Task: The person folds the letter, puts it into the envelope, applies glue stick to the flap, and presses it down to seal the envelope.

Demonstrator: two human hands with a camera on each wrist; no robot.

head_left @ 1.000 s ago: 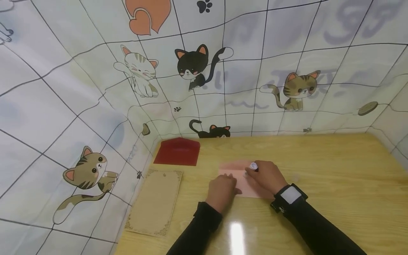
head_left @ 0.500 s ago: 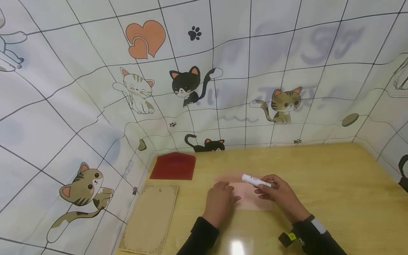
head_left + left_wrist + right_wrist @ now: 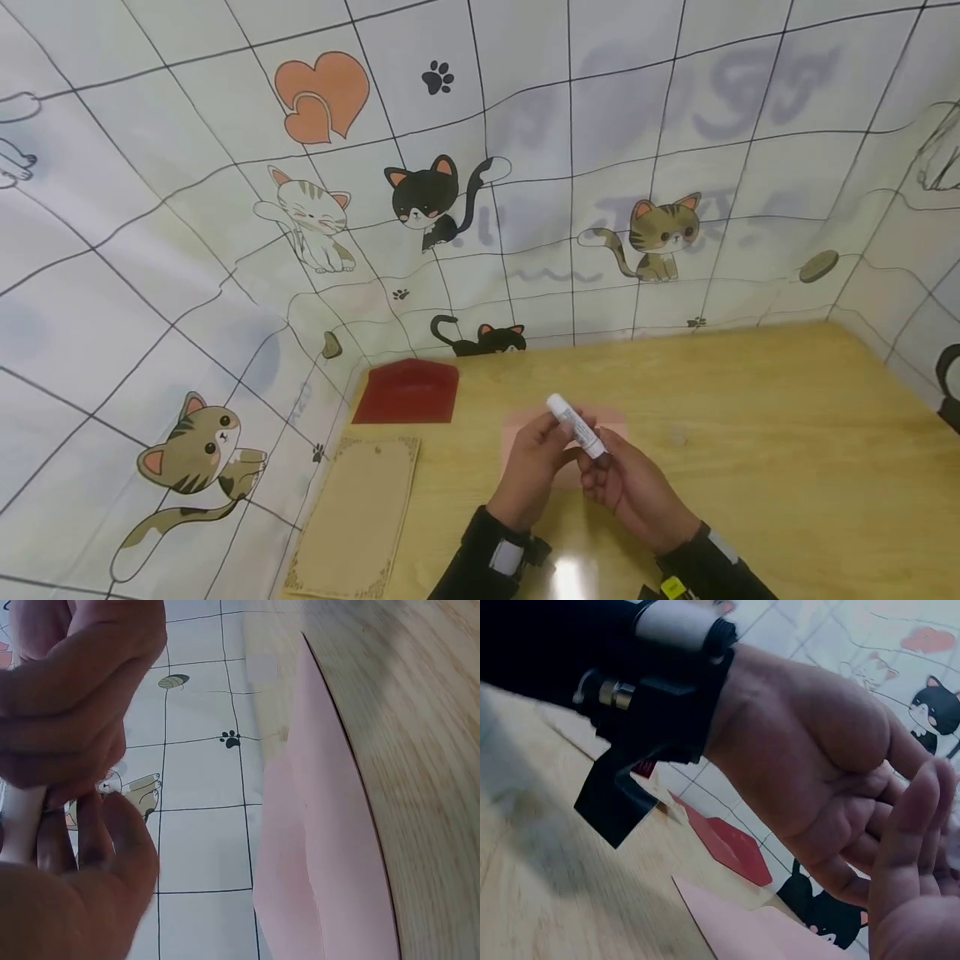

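Note:
A white glue stick (image 3: 575,427) is held slanting between both hands, above a pink envelope (image 3: 516,429). My left hand (image 3: 528,475) grips the tube around its middle. Fingers of my right hand (image 3: 636,496) pinch its lower right end. In the left wrist view the tube (image 3: 21,814) is mostly hidden behind the fingers. That view also shows the pink envelope (image 3: 337,810) on the table with its flap raised. The right wrist view has the right palm (image 3: 810,742) turned to the camera, with the left fingers meeting it.
A red envelope (image 3: 408,392) lies at the table's back left corner. In front of it is a tan sheet with an ornate border (image 3: 356,517). Cat-printed cloth (image 3: 547,233) rises along the back and left of the wooden table (image 3: 750,433).
The right hand lifted the glue stick off the pink envelope and brought it to the left hand. The left hand left the envelope and now grips the tube too. The head view tilted upward.

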